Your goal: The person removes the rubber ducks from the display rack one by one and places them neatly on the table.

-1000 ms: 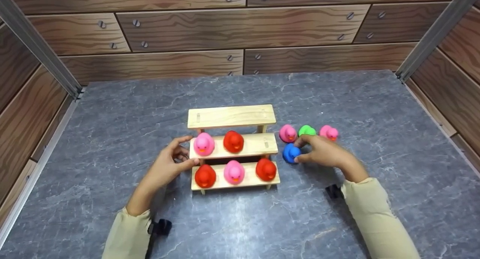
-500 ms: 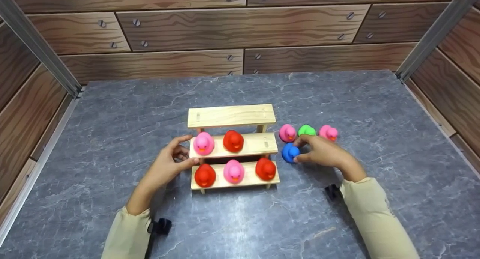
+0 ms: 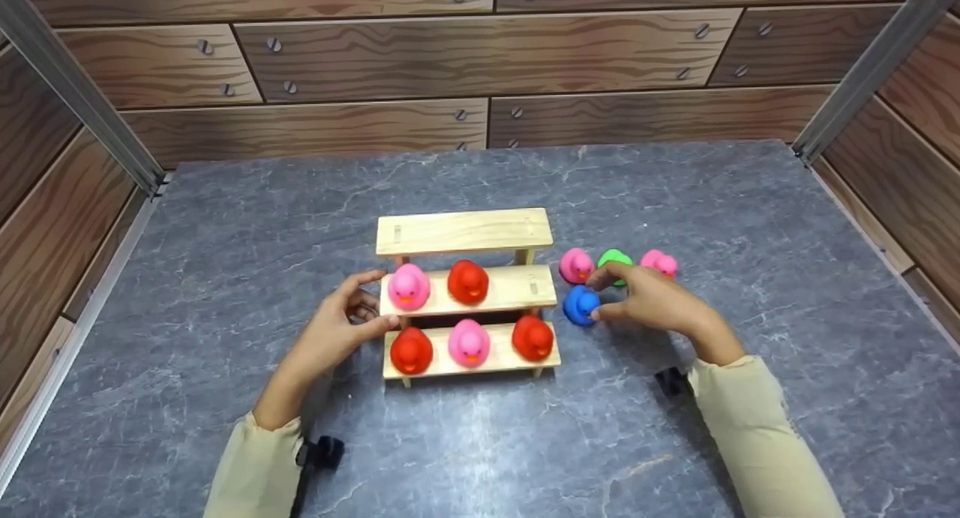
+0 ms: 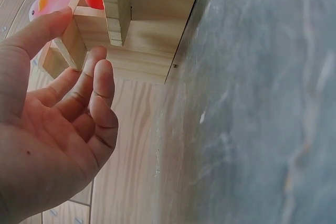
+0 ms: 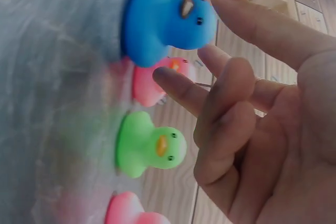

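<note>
A three-tier wooden stand (image 3: pixel 463 233) carries toy ducks on its lower two tiers. My left hand (image 3: pixel 341 323) grips the left end of the middle tier, thumb at its front edge and index finger at its back. In the left wrist view the other fingers of that left hand (image 4: pixel 68 124) curl beneath. To the right of the stand, a blue rubber duck (image 3: pixel 580 305) stands on the table. My right hand (image 3: pixel 652 300) is beside it, thumb and index fingertips close to its head. The right wrist view shows the blue duck (image 5: pixel 152 24) upright, fingers loosely extended around its head.
Behind the blue duck stand a pink duck (image 3: pixel 576 266), a green duck (image 3: pixel 614 260) and another pink duck (image 3: pixel 660 261). Red ducks (image 3: pixel 468 282) and pink ducks (image 3: pixel 409 287) sit on the stand. Wood-patterned walls (image 3: pixel 375 60) enclose the grey marbled table (image 3: pixel 465 458).
My right hand has shifted slightly to the right, and its index finger has lifted off a little from the blue duck, showing more of the green one. The left hand stays on the stand.
</note>
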Demonstrator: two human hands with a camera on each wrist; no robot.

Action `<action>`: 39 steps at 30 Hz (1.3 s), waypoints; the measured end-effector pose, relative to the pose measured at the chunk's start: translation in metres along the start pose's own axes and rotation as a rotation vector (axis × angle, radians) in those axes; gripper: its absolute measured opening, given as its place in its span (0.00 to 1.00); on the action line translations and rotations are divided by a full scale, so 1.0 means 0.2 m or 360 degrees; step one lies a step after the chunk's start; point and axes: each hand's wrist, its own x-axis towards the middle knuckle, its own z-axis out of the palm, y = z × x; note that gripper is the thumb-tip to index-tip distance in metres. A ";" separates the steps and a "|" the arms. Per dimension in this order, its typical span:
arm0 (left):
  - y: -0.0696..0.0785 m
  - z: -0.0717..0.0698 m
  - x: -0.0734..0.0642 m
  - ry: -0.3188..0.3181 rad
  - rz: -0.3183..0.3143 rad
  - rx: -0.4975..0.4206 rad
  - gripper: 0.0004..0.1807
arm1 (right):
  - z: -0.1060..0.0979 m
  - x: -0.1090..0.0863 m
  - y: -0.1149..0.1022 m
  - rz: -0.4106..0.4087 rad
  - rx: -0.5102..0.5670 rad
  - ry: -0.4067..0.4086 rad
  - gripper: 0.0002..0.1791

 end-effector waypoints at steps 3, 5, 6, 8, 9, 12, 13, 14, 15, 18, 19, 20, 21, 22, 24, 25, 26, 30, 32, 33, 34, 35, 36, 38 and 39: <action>0.00 0.00 0.00 0.0002 0.0006 0.0000 0.35 | -0.02 -0.02 -0.02 -0.0014 0.0056 0.0005 0.22; 0.00 0.00 0.00 0.0003 0.0008 0.0002 0.35 | -0.02 -0.02 -0.03 -0.0031 0.0095 0.0010 0.23; 0.00 0.00 0.00 0.0002 0.0006 0.0005 0.35 | -0.02 -0.02 -0.04 -0.0041 0.0107 0.0012 0.23; 0.00 0.00 0.00 -0.0002 0.0003 0.0002 0.35 | -0.02 -0.02 -0.04 -0.0053 0.0127 0.0017 0.23; 0.00 0.00 0.00 -0.0004 0.0004 0.0001 0.35 | -0.02 -0.02 -0.05 -0.0058 0.0143 0.0020 0.23; 0.00 0.00 0.00 -0.0010 0.0002 -0.0001 0.35 | -0.01 -0.03 -0.07 -0.0063 0.0194 0.0026 0.23; 0.00 0.00 0.00 -0.0009 0.0002 -0.0002 0.35 | -0.01 -0.03 -0.08 -0.0070 0.0216 0.0027 0.23; 0.00 0.00 0.00 -0.0009 0.0001 0.0001 0.35 | -0.01 -0.03 -0.09 -0.0084 0.0242 0.0027 0.24; 0.00 0.00 0.00 -0.0008 -0.0001 0.0003 0.35 | -0.01 -0.03 -0.09 -0.0093 0.0277 0.0025 0.24; 0.00 0.00 0.00 -0.0002 -0.0013 0.0008 0.35 | 0.00 -0.03 -0.11 -0.0142 0.0373 0.0019 0.26; 0.00 0.00 0.00 -0.0003 -0.0015 0.0007 0.35 | 0.00 -0.03 -0.12 -0.0151 0.0411 0.0014 0.27; 0.00 0.00 0.00 -0.0002 -0.0015 0.0005 0.35 | 0.00 -0.03 -0.13 -0.0156 0.0442 0.0011 0.28; 0.00 0.00 0.00 -0.0002 -0.0015 0.0004 0.35 | 0.00 -0.04 -0.13 -0.0163 0.0476 0.0010 0.28; 0.00 0.00 0.00 0.0000 -0.0016 0.0001 0.35 | 0.00 -0.04 -0.14 -0.0172 0.0512 0.0008 0.29; 0.00 0.00 0.00 0.0003 -0.0018 -0.0004 0.35 | 0.01 -0.04 -0.15 -0.0188 0.0589 0.0005 0.30; 0.00 0.00 0.00 0.0003 -0.0017 -0.0007 0.35 | 0.01 -0.04 -0.16 -0.0187 0.0626 0.0008 0.30; 0.00 0.00 0.00 0.0003 -0.0018 -0.0011 0.35 | 0.01 -0.05 -0.16 -0.0188 0.0665 0.0011 0.31; 0.00 0.00 0.00 -0.0010 -0.0028 -0.0026 0.35 | 0.03 -0.05 -0.19 -0.0168 0.0777 0.0039 0.32; 0.00 0.00 0.00 -0.0003 -0.0033 -0.0028 0.35 | 0.04 -0.04 -0.21 -0.0167 0.0796 0.0042 0.33; 0.00 0.00 0.00 0.0002 -0.0035 -0.0029 0.35 | 0.05 -0.03 -0.22 -0.0172 0.0801 0.0042 0.33; 0.00 0.00 0.00 0.0008 -0.0035 -0.0029 0.35 | 0.06 -0.02 -0.23 -0.0181 0.0802 0.0038 0.33; 0.00 0.00 0.00 0.0012 -0.0035 -0.0028 0.35 | 0.06 -0.02 -0.24 -0.0192 0.0803 0.0034 0.33; 0.00 0.00 0.00 0.0013 -0.0034 -0.0028 0.35 | 0.07 -0.01 -0.25 -0.0201 0.0805 0.0028 0.33; 0.00 0.00 0.00 0.0006 -0.0027 -0.0032 0.35 | 0.07 0.00 -0.27 -0.0219 0.0811 0.0021 0.33; 0.00 0.00 0.00 0.0000 -0.0023 -0.0028 0.35 | 0.07 0.00 -0.27 -0.0227 0.0815 0.0018 0.33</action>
